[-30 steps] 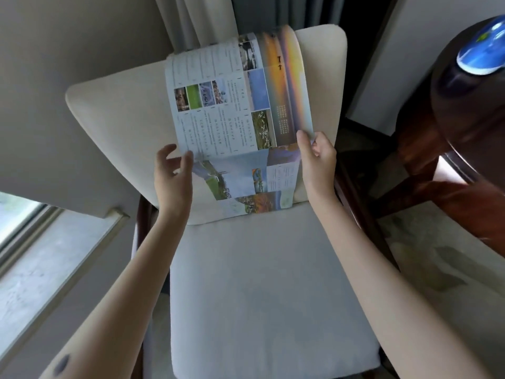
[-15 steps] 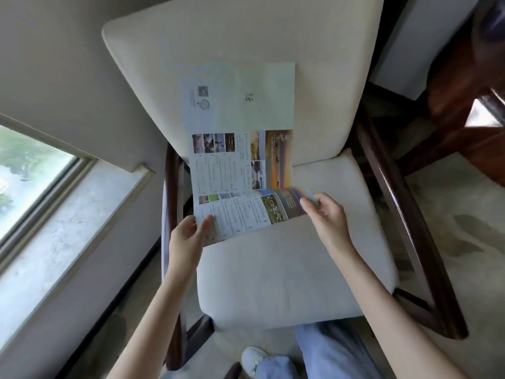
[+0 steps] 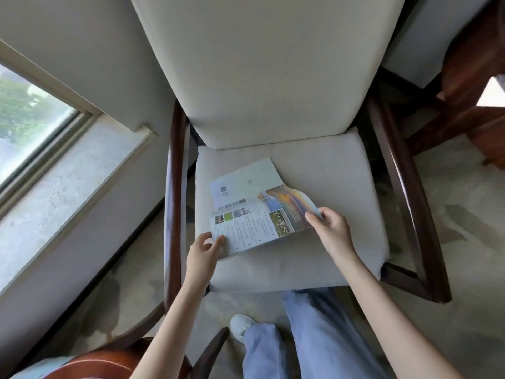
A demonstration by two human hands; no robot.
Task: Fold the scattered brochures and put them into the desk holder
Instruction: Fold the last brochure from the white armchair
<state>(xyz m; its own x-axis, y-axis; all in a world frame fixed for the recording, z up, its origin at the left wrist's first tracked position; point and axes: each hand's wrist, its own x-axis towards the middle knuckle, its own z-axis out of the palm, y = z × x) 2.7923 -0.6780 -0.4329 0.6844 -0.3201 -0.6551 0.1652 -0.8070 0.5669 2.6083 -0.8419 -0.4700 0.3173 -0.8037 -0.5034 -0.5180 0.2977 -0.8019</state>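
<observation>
A colourful brochure [image 3: 254,214] lies partly folded on the cream seat cushion [image 3: 341,192] of a chair. Its pale blank panel points toward the chair back, and a printed panel with photos and text is bent over it. My left hand [image 3: 205,250] pinches the brochure's near left corner. My right hand [image 3: 330,228] pinches the right edge, beside the orange sunset picture. No desk holder is in view.
The chair has a tall cream backrest [image 3: 262,64] and dark wooden arms [image 3: 175,187] on both sides. A window [image 3: 30,124] with a stone sill is at the left. Dark wooden furniture [image 3: 470,86] stands at the upper right. My jeans and a white shoe [image 3: 241,326] are below.
The brochure was held upright in front of the backrest; both hands have brought it down onto the seat, and a panel is now bent over. The view has tilted downward.
</observation>
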